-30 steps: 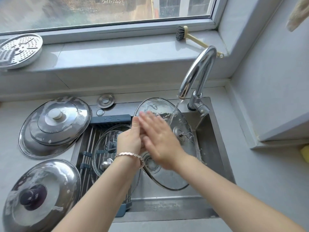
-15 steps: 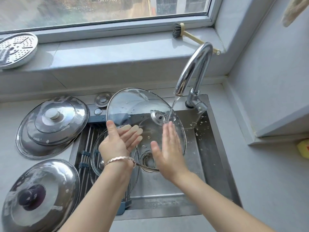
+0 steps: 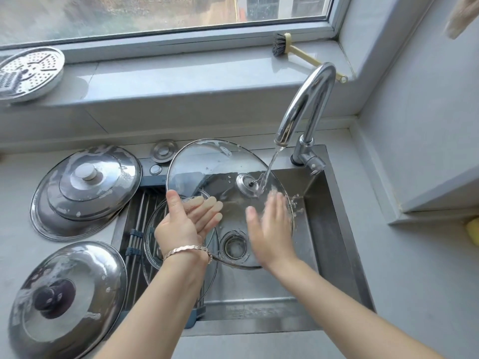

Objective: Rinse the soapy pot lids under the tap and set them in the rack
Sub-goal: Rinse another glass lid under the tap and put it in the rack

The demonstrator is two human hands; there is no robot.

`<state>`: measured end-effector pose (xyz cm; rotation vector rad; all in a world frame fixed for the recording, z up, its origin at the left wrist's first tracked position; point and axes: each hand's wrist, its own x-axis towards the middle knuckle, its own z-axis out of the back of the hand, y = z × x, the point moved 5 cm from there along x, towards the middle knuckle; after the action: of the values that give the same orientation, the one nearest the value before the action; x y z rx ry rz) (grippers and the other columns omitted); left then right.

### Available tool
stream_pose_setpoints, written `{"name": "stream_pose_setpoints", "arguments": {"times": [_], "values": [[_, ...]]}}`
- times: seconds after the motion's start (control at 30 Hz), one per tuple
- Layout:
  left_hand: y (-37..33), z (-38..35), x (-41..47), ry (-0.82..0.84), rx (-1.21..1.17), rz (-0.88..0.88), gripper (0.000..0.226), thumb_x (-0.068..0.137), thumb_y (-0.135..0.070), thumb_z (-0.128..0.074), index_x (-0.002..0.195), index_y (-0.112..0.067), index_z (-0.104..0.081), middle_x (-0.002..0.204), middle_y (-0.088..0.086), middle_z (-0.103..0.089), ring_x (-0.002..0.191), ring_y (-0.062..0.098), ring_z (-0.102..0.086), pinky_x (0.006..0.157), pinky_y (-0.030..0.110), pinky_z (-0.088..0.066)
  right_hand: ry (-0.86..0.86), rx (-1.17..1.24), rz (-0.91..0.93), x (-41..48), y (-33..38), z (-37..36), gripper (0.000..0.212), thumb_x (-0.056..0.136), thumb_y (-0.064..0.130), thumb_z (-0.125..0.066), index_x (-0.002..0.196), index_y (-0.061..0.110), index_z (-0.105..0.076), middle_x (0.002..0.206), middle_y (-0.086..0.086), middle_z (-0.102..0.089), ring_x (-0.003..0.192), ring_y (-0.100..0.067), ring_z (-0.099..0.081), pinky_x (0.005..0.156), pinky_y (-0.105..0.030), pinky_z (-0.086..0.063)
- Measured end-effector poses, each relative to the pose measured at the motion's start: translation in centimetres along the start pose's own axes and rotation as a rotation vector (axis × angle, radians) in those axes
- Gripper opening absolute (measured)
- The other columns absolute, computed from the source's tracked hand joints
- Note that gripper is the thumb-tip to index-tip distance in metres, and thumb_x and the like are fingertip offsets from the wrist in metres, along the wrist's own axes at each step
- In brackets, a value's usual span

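The fingers [image 3: 210, 207] of the left hand [image 3: 181, 226] lie straight behind the glass lid [image 3: 207, 164], thumb in front pinching its rim, while the right hand [image 3: 272, 229] presses released fingers flat on the lid, held tilted just under the running tap [image 3: 305, 104].

window [image 3: 166, 11]: daylight, blurred view, perhaps a yard | sill [image 3: 181, 73]: grey | wall [image 3: 414, 125]: grey | countertop [image 3: 414, 281]: grey
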<state>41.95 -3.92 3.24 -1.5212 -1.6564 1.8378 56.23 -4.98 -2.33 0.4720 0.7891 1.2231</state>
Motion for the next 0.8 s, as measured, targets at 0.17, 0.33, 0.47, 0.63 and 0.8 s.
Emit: {"name": "stream_pose_setpoints", "arguments": {"times": [0.17,0.33,0.47,0.63,0.8], "values": [[-0.1,0.7,0.0,0.068,0.052,0.028,0.053,0.093,-0.046,-0.039,0.076,0.0,-0.058,0.059,0.01,-0.071,0.054,0.019,-0.07,0.048,0.024,-0.057,-0.101,0.051,0.111,1.5,-0.8,1.2,0.07,0.088,0.049,-0.013,0.149,0.015,-0.009,0.156,0.007,-0.003,0.144,-0.006,0.001,0.119,-0.03,-0.001],[-0.2,1.2,-0.6,0.174,0.164,0.06,0.052,0.093,-0.043,-0.04,0.076,0.003,-0.057,0.056,0.013,-0.069,0.045,0.018,-0.066,0.04,0.022,-0.053,0.039,0.113,0.057,7.5,-2.3,4.0,0.05,0.102,0.031,-0.014,0.148,0.013,-0.014,0.157,0.001,-0.01,0.144,-0.008,-0.004,0.118,-0.028,-0.001],[0.5,0.3,-1.1,0.244,0.249,0.063,0.051,0.092,-0.041,-0.043,0.073,0.004,-0.057,0.056,0.017,-0.068,0.044,0.023,-0.066,0.038,0.025,-0.052,0.176,-0.04,0.296,8.4,2.2,3.9,0.052,0.1,0.035,-0.018,0.149,0.016,-0.012,0.158,0.002,-0.007,0.144,-0.009,0.0,0.119,-0.034,-0.001],[1.0,-0.6,-0.6,0.183,0.259,0.051,0.046,0.094,-0.035,-0.046,0.064,-0.002,-0.058,0.044,0.007,-0.062,0.035,0.016,-0.059,0.035,0.024,-0.05,0.26,-0.351,0.615,3.0,6.3,1.0,0.069,0.087,0.048,-0.009,0.149,0.017,-0.002,0.157,0.004,0.007,0.143,-0.009,0.011,0.113,-0.025,0.012],[1.6,0.3,1.2,0.048,0.264,0.053,0.042,0.089,-0.04,-0.053,0.061,-0.009,-0.061,0.045,-0.001,-0.062,0.052,0.02,-0.061,0.045,0.021,-0.049,0.163,-0.364,0.9,-3.3,4.4,-1.2,0.067,0.095,0.05,-0.016,0.147,0.008,-0.016,0.155,-0.007,-0.009,0.145,-0.02,-0.002,0.117,-0.033,0.003]]}}
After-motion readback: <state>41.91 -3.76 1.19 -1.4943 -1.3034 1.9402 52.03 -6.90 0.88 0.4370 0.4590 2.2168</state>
